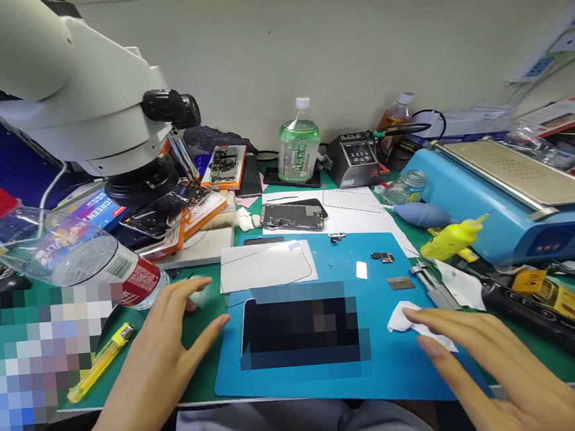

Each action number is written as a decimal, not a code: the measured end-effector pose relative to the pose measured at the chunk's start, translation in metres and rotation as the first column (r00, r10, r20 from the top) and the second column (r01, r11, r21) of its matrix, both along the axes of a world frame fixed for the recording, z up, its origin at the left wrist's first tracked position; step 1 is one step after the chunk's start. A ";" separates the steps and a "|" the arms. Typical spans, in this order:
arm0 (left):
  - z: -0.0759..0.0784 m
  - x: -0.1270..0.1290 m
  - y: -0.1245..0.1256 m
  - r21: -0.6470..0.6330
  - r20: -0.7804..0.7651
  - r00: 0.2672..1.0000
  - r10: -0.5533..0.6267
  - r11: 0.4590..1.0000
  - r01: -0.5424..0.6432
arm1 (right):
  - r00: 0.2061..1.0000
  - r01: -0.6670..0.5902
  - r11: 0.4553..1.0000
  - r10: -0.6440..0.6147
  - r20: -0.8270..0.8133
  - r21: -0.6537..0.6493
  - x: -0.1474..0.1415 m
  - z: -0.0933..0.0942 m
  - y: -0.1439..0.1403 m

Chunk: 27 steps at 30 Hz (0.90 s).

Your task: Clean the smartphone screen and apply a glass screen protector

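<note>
A dark, flat phone-like panel [300, 321], partly blurred out, lies on the blue mat [300, 382] in front of me. To its left, my left hand [184, 323] hovers with thumb and fingers spread, holding nothing. On the right, a crumpled white tissue [401, 318] rests on the mat. My right hand [481, 340] is over it, index fingertip at the tissue and thumb apart from the finger. Behind the panel lies a clear-and-white film sheet [266, 267]. Small phone parts [383, 257] and a white rectangle [361, 270] sit toward the mat's far right.
A microscope [88, 92] overhangs the left, near a tilted clear bottle [122, 268] and a yellow lighter [101, 363]. An opened phone [292, 216] lies on white paper at the back. A blue heating machine [466, 208], yellow squeeze bottle [451, 239] and black tool [544, 315] crowd the right.
</note>
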<state>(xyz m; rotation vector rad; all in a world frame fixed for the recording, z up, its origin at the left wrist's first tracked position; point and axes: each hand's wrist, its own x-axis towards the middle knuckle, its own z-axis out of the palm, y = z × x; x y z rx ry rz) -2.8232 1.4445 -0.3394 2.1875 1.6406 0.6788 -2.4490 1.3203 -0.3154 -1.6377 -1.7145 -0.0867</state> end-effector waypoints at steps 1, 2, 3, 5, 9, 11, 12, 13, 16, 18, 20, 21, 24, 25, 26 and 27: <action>0.001 0.001 0.003 -0.044 -0.001 1.000 0.025 0.999 -0.025 | 1.000 -0.025 1.000 0.025 0.017 -0.016 -0.006 0.003 0.011; 0.002 0.002 0.005 -0.076 -0.008 0.999 0.031 0.997 -0.031 | 0.999 -0.035 0.999 0.036 0.038 -0.038 -0.013 0.007 0.025; 0.002 0.004 0.007 -0.089 -0.018 1.000 0.025 0.996 -0.026 | 0.995 -0.064 0.996 0.069 0.075 -0.066 -0.020 0.011 0.041; 0.004 0.009 0.010 -0.086 -0.043 0.999 0.004 0.996 -0.008 | 0.970 -0.174 0.973 0.195 0.147 -0.150 -0.033 0.020 0.078; 0.005 0.019 0.015 -0.094 -0.067 0.997 -0.043 0.995 0.037 | 0.887 -0.354 0.865 0.431 0.165 -0.356 -0.053 0.028 0.143; 0.004 0.022 0.018 -0.079 -0.067 0.996 -0.059 0.995 0.054 | 0.861 -0.377 0.835 0.475 0.180 -0.400 -0.060 0.026 0.163; 0.003 0.023 0.018 -0.061 -0.065 0.996 -0.061 0.996 0.057 | 0.855 -0.378 0.830 0.482 0.189 -0.410 -0.063 0.025 0.168; 0.003 0.023 0.019 -0.042 -0.062 0.996 -0.059 0.998 0.057 | 0.853 -0.375 0.828 0.484 0.195 -0.417 -0.066 0.024 0.172; 0.001 0.025 0.018 -0.009 -0.042 0.998 -0.052 0.999 0.052 | 0.850 -0.367 0.822 0.487 0.203 -0.435 -0.070 0.023 0.176; 0.003 0.025 0.018 -0.013 -0.014 0.999 -0.052 0.999 0.052 | 0.851 -0.363 0.820 0.486 0.202 -0.443 -0.070 0.023 0.176; 0.006 0.026 0.019 -0.035 0.024 0.998 -0.053 0.998 0.054 | 0.854 -0.359 0.819 0.482 0.197 -0.448 -0.070 0.023 0.176; 0.008 0.027 0.019 -0.048 0.040 0.998 -0.055 0.997 0.057 | 0.855 -0.358 0.819 0.480 0.194 -0.448 -0.070 0.024 0.176; 0.013 0.029 0.020 -0.061 0.029 0.998 -0.060 0.996 0.062 | 0.857 -0.367 0.814 0.485 0.178 -0.449 -0.070 0.024 0.176; 0.014 0.029 0.020 -0.060 0.014 0.998 -0.059 0.996 0.060 | 0.857 -0.370 0.813 0.485 0.173 -0.449 -0.070 0.023 0.176; 0.015 0.029 0.020 -0.063 0.001 0.998 -0.057 0.996 0.057 | 0.858 -0.372 0.814 0.485 0.169 -0.447 -0.070 0.023 0.175; 0.015 0.028 0.019 -0.071 -0.004 0.999 -0.054 0.996 0.054 | 0.859 -0.375 0.814 0.485 0.164 -0.444 -0.070 0.023 0.175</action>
